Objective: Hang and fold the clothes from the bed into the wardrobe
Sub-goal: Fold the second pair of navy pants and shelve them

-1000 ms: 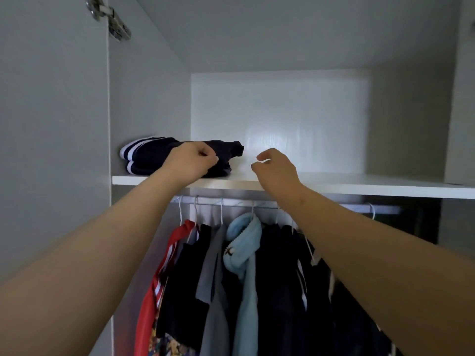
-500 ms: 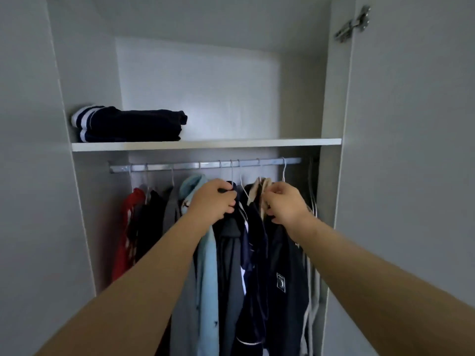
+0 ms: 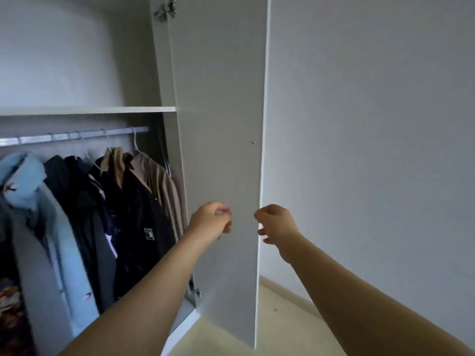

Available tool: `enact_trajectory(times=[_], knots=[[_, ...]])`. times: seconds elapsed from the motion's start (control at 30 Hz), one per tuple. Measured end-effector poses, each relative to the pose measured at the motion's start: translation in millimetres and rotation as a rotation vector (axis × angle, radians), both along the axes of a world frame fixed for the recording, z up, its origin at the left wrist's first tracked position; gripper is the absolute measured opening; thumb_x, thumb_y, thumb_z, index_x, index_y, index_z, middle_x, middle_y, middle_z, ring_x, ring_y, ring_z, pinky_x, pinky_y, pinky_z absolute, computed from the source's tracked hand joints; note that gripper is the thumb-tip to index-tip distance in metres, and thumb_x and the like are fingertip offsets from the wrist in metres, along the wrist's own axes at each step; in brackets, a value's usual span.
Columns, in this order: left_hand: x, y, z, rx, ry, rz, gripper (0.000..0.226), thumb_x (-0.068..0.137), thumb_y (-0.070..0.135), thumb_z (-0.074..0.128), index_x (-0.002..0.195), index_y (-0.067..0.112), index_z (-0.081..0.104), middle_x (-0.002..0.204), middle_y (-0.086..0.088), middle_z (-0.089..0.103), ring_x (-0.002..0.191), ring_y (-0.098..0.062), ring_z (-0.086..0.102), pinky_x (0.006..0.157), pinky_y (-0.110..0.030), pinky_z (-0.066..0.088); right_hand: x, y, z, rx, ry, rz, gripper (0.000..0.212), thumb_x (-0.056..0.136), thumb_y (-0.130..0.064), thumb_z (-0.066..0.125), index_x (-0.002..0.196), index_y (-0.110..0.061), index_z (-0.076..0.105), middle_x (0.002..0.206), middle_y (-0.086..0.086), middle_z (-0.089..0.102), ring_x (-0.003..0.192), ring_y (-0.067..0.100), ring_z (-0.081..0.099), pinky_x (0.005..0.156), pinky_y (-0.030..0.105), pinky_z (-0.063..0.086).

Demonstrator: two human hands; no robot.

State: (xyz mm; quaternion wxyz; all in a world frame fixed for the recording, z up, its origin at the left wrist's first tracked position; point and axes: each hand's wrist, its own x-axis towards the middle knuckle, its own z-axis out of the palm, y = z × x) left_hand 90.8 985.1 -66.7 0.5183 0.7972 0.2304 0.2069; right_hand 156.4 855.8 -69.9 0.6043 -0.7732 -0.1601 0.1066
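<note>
The wardrobe stands with its right door (image 3: 221,124) swung out toward me. Inside, several garments hang from a metal rail (image 3: 77,136): a light blue coat (image 3: 28,181), dark jackets (image 3: 133,217) and beige shirts (image 3: 156,176). My left hand (image 3: 209,222) hovers in front of the door's inner face with its fingers curled and nothing in it. At the door's free edge, my right hand (image 3: 276,223) has its thumb on the inner side and its fingers curled round the edge. The bed is out of view.
A white shelf (image 3: 102,109) runs above the rail. A plain grey wall (image 3: 372,150) fills the right side. Pale floor (image 3: 277,317) shows below the door. Hinges (image 3: 164,11) sit at the door's top.
The view has swung right, away from the shelf and its folded dark garment. Both hands left the hanging clothes and moved right and down to the open door.
</note>
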Motion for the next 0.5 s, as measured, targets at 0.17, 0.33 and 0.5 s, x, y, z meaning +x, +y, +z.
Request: enact_trajectory(times=[0.17, 0.33, 0.5], knots=[[8, -149, -30, -0.049, 0.046, -0.284, 0.012, 0.089, 0.020, 0.052, 0.082, 0.028, 0.058, 0.076, 0.002, 0.068, 0.062, -0.009, 0.066, 0.055, -0.022, 0.045, -16, -161, -32, -0.015, 0.045, -0.257, 0.008, 0.086, -0.010, 0.045, 0.083, -0.015, 0.051, 0.074, 0.002, 0.046, 0.068, 0.019, 0.047, 0.056, 0.025, 0.037], [-21, -320, -56, -0.095, 0.135, -0.522, 0.012, 0.087, 0.019, 0.050, 0.086, 0.024, 0.061, 0.082, 0.000, 0.069, 0.069, -0.012, 0.067, 0.062, -0.024, 0.048, -76, -336, -69, -0.069, 0.101, -0.491, 0.008, 0.087, -0.009, 0.045, 0.082, -0.014, 0.049, 0.071, 0.001, 0.044, 0.060, 0.015, 0.048, 0.051, 0.022, 0.036], [-61, -487, -80, -0.115, 0.199, -0.744, 0.014, 0.089, 0.016, 0.049, 0.081, 0.023, 0.058, 0.072, 0.002, 0.065, 0.066, -0.014, 0.064, 0.059, -0.023, 0.045, -152, -504, -98, -0.139, 0.164, -0.742, 0.014, 0.085, -0.011, 0.049, 0.077, -0.011, 0.059, 0.068, 0.001, 0.053, 0.072, 0.022, 0.053, 0.065, 0.032, 0.043]])
